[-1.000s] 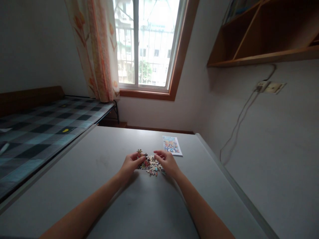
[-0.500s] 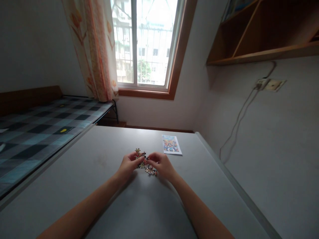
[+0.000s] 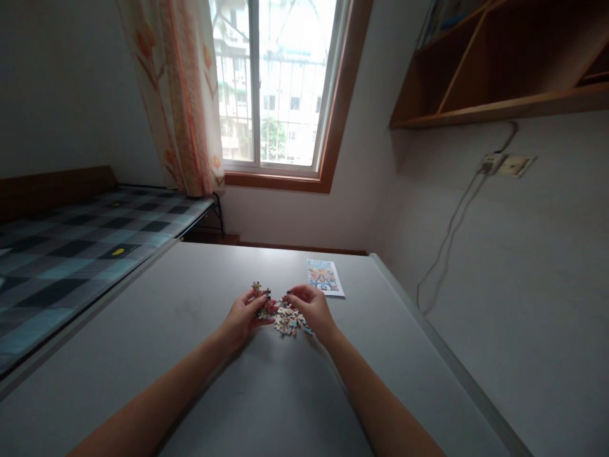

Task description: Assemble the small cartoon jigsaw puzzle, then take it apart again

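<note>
A joined cluster of jigsaw pieces (image 3: 261, 303) is held in my left hand (image 3: 241, 320), thumb on top and fingers beneath. Its pieces are small, with red, yellow and dark patches. To its right, my right hand (image 3: 313, 310) is closed in a pinch on a small dark jigsaw piece (image 3: 288, 294), apart from the cluster. On the table between and below the hands lies a pile of loose jigsaw pieces (image 3: 287, 322), partly covered by my right hand.
Behind my right hand lies a printed picture card (image 3: 325, 277) with a penguin on it. All this rests on a pale table (image 3: 228, 393). A checked bed (image 3: 109, 219) stands to the left, a wall with a cable and socket (image 3: 509, 165) to the right.
My right hand has drawn away from the cluster, with a small piece at its fingertips. My left hand has shifted slightly left with the cluster. More of the pile shows now.
</note>
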`<state>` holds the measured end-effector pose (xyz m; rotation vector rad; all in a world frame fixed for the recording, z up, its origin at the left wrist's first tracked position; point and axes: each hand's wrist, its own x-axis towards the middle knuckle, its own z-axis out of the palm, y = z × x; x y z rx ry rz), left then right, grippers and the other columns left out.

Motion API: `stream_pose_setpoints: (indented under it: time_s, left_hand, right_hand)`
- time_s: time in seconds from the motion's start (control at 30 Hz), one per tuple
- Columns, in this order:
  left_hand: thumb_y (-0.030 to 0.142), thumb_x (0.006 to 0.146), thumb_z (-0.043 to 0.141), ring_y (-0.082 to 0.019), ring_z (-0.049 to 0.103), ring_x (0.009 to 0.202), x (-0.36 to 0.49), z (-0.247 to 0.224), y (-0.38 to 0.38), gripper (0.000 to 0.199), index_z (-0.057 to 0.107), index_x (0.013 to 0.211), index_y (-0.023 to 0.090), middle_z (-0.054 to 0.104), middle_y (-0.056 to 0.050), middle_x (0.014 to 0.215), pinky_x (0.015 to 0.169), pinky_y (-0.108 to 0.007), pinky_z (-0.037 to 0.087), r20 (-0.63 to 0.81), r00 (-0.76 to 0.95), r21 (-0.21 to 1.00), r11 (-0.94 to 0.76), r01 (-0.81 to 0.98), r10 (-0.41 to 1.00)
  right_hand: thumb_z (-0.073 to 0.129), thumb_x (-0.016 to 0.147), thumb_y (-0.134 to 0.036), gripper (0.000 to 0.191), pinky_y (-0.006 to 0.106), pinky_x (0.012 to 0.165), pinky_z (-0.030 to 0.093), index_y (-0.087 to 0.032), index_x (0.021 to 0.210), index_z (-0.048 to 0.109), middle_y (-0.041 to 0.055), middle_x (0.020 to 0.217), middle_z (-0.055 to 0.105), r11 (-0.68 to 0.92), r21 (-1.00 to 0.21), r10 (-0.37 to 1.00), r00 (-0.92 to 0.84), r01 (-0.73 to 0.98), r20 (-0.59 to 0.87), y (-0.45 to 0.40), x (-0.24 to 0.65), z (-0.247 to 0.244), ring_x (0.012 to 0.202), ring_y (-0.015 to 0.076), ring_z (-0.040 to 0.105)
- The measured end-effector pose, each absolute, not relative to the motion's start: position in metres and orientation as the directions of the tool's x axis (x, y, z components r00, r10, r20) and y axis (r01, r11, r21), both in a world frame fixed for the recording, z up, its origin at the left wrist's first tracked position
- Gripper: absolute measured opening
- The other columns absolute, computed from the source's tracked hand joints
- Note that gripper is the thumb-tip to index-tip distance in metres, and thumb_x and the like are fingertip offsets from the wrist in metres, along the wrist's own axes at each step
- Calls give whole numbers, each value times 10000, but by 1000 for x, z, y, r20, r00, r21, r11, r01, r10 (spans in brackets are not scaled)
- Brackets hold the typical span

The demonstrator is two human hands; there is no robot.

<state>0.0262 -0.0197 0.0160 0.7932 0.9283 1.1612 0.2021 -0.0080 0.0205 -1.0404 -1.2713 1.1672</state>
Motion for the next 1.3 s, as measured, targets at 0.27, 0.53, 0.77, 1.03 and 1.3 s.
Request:
stream_pose_setpoints:
  time_s: [0.27, 0.53, 0.77, 1.03, 1.3]
  left_hand:
    - [290, 598, 869, -210, 702, 798, 29, 13, -26, 466, 624, 967, 142, 705, -90, 924, 562, -235, 568, -111, 193, 949, 162, -271, 975]
    - [321, 576, 854, -144, 626, 568, 30, 16, -26, 425, 594, 858, 138, 666, -26, 727, 463, -219, 497, 57, 76, 989, -46, -139, 995]
    - [331, 580, 838, -130, 609, 558, 26, 12, -22, 410, 587, 836, 131, 650, -15, 678, 475, -214, 492, 44, 92, 991, -32, -129, 995]
    - [328, 592, 842, -141, 638, 588, 26, 13, -24, 440, 587, 886, 122, 666, -27, 734, 505, -225, 507, 31, 136, 991, -13, -136, 990]
    - [322, 639, 816, -140, 636, 599, 28, 10, -26, 385, 620, 899, 116, 654, -20, 713, 512, -224, 503, 98, 239, 992, -77, -96, 966]
  right_hand:
    - [804, 569, -402, 332, 281, 602, 511, -170, 732, 632, 12, 641, 664, 49, -988, 991, -115, -149, 67, -13, 194, 17, 599, 149, 628]
    - [690, 674, -437, 280, 238, 523, 419, -166, 679, 620, -9, 574, 603, 133, -990, 984, -127, 43, 127, -14, 193, 15, 527, 108, 530]
    - [574, 774, -391, 251, 233, 550, 393, -155, 733, 649, 7, 633, 619, 309, -916, 949, -155, 258, 276, -14, 200, 18, 577, 116, 526]
    - [579, 780, -319, 223, 282, 662, 439, -147, 794, 721, 76, 781, 708, 241, -802, 966, -53, 547, 254, -9, 211, 20, 670, 159, 593]
    - [638, 737, -333, 187, 250, 595, 456, -160, 762, 705, 34, 700, 694, 334, -902, 930, -251, 274, 268, -15, 199, 23, 625, 138, 596]
